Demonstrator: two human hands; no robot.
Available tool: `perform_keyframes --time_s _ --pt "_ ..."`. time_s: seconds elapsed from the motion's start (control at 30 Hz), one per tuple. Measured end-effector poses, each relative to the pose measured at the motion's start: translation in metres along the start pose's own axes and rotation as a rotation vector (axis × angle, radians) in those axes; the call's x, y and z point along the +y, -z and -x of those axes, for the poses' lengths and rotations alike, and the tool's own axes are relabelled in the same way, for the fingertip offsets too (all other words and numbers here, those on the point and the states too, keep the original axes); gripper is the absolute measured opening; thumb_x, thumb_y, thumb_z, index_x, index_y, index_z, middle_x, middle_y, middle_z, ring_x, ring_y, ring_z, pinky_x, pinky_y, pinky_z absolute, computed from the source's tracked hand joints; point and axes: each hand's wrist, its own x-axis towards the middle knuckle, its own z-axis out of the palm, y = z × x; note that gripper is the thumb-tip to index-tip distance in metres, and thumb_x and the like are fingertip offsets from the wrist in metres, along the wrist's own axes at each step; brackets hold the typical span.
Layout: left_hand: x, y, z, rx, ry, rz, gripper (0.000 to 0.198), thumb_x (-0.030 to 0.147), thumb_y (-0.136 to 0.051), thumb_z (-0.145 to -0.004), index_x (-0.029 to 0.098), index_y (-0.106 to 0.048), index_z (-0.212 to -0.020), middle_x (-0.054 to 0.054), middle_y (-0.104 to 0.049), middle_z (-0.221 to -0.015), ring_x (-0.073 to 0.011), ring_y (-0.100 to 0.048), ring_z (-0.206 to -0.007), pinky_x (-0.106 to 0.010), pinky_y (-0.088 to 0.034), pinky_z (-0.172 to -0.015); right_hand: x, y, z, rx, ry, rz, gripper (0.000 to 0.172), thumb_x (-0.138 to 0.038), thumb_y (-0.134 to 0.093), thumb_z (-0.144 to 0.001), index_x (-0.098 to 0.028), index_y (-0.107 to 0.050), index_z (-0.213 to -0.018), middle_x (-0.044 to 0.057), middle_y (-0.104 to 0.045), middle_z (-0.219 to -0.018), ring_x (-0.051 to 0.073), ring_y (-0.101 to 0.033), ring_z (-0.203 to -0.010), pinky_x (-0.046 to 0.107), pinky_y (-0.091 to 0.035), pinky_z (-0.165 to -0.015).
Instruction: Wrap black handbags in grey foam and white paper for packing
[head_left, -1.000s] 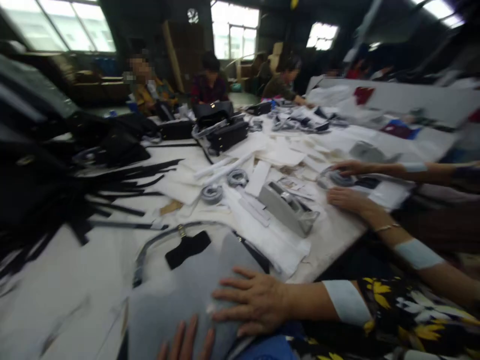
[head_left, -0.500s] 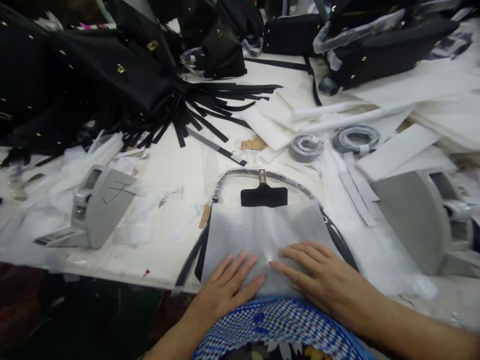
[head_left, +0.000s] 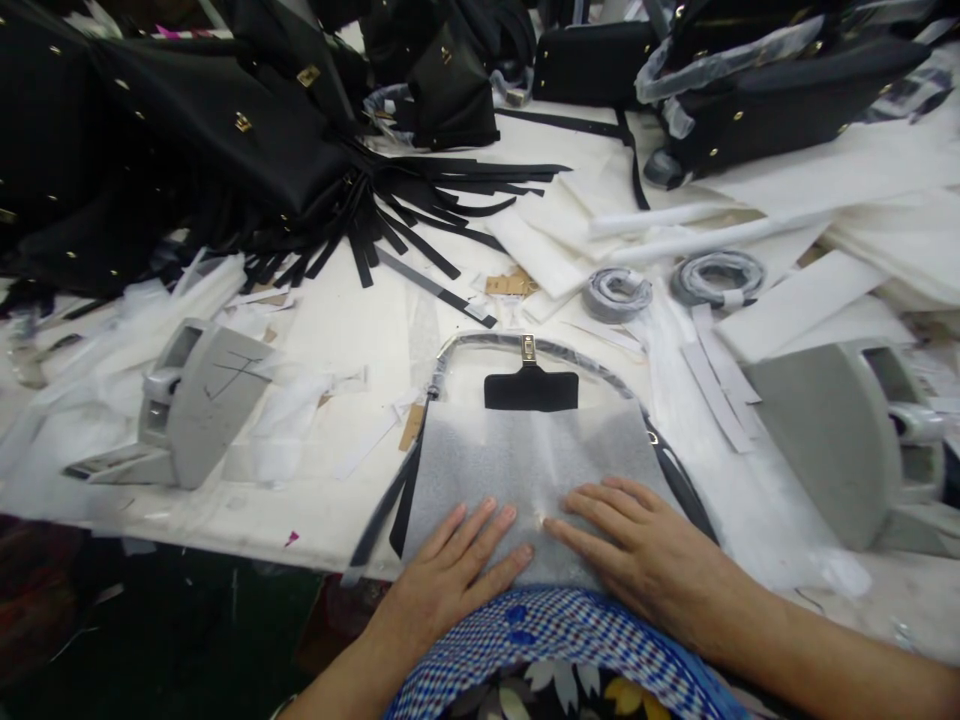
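A black handbag (head_left: 405, 510) lies flat at the table's front edge, mostly hidden under a translucent white sheet (head_left: 495, 455). Beyond the sheet show its plastic-wrapped handle (head_left: 480, 341) and a black flap tab (head_left: 531, 390) with a gold clasp (head_left: 529, 348). My left hand (head_left: 465, 560) rests flat on the sheet's lower left, fingers spread. On the lower right, my right hand (head_left: 637, 540) also lies flat, fingers stretched out. Neither hand grips anything. The bag's near edge is hidden by my checked blue apron (head_left: 570, 630).
Grey tape dispensers stand on the left (head_left: 214, 410) and right (head_left: 832, 430). Black bags (head_left: 225, 140) with loose straps (head_left: 420, 240) fill the back left. Wrapped strap coils (head_left: 619, 294), white sheets (head_left: 810, 300) and paper scraps lie to the right. The table edge (head_left: 247, 550) runs along the front left.
Both hands stay flat on the sheet in almost the same place. The view has shifted slightly; the bag and the sheet have not visibly moved on the table.
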Motion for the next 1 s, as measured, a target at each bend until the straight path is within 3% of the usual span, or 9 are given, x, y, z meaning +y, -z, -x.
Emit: perform_keyframes --time_s 0.27,0.4,0.63,0.73,0.8,0.87,0.93,1.0 --pt "0.0 0.001 0.0 -0.005 -0.009 -0.007 0.054 0.014 -0.05 -0.098 0.026 -0.039 -0.149 -0.009 -0.031 -0.16 -0.0291 -0.034 -0.145 -0.045 -0.035 -0.115 0.0 -0.002 0.001 -0.008 -0.003 -0.002 0.038 -0.025 -0.053 -0.096 -0.028 -0.057 -0.134 0.006 -0.062 -0.13 0.025 -0.054 -0.119 0.047 -0.037 -0.105" --pt "-0.004 0.007 -0.003 -0.046 -0.037 0.011 0.054 0.013 -0.049 -0.098 0.026 -0.039 -0.149 -0.009 -0.04 -0.156 -0.0282 -0.036 -0.144 -0.045 -0.038 -0.113 0.0 0.001 0.003 -0.019 -0.013 -0.031 0.041 -0.023 -0.054 -0.094 -0.029 -0.055 -0.135 0.006 -0.061 -0.131 0.025 -0.053 -0.122 0.048 -0.038 -0.106" --pt "-0.018 0.048 -0.034 -0.193 -0.019 0.207 0.032 0.026 -0.047 -0.1 0.029 -0.06 -0.129 -0.006 -0.058 -0.141 -0.0225 -0.055 -0.129 -0.039 -0.05 -0.103 -0.002 0.003 0.001 -0.014 -0.034 -0.072 0.046 -0.017 -0.052 -0.092 -0.022 -0.053 -0.137 0.008 -0.063 -0.129 0.023 -0.058 -0.114 0.045 -0.041 -0.105" --pt "-0.02 0.058 -0.055 -0.226 0.106 0.304 0.027 0.03 -0.043 -0.102 0.023 -0.068 -0.108 -0.004 -0.069 -0.124 -0.0187 -0.069 -0.104 -0.033 -0.057 -0.086 -0.002 0.003 0.001 -0.023 -0.046 -0.076 0.048 -0.017 -0.052 -0.091 -0.025 -0.053 -0.138 0.008 -0.062 -0.132 0.025 -0.057 -0.118 0.048 -0.04 -0.106" --pt "-0.019 0.053 -0.063 -0.173 0.172 0.281 0.032 0.034 -0.042 -0.102 0.018 -0.067 -0.091 -0.005 -0.074 -0.103 -0.0176 -0.07 -0.081 -0.031 -0.058 -0.068 -0.001 0.001 0.002 -0.024 -0.052 -0.072 0.05 -0.016 -0.053 -0.09 -0.026 -0.052 -0.139 0.008 -0.058 -0.138 0.027 -0.052 -0.128 0.052 -0.035 -0.111" --pt "-0.019 0.041 -0.066 -0.079 0.186 0.243 0.036 0.043 -0.045 -0.1 0.017 -0.065 -0.084 -0.006 -0.072 -0.092 -0.0184 -0.066 -0.073 -0.031 -0.056 -0.061 0.001 -0.001 0.004 -0.019 -0.048 -0.066 0.056 -0.014 -0.053 -0.089 -0.026 -0.049 -0.143 0.008 -0.048 -0.15 0.029 -0.041 -0.139 0.055 -0.029 -0.115" --pt "-0.019 0.029 -0.063 0.046 0.144 0.236 0.03 0.042 -0.05 -0.099 0.017 -0.066 -0.093 -0.006 -0.072 -0.098 -0.0201 -0.067 -0.087 -0.034 -0.057 -0.073 0.002 -0.004 0.006 -0.013 -0.042 -0.051 0.062 -0.013 -0.053 -0.088 -0.026 -0.043 -0.148 0.008 -0.036 -0.158 0.03 -0.031 -0.146 0.056 -0.028 -0.116" --pt "-0.02 0.021 -0.059 0.143 0.084 0.243 0.02 0.03 -0.054 -0.098 0.02 -0.064 -0.112 -0.005 -0.07 -0.113 -0.0189 -0.063 -0.107 -0.038 -0.051 -0.096 0.002 -0.007 0.006 -0.018 -0.043 -0.03 0.067 -0.012 -0.053 -0.087 -0.025 -0.038 -0.151 0.008 -0.031 -0.161 0.029 -0.027 -0.147 0.055 -0.028 -0.117"
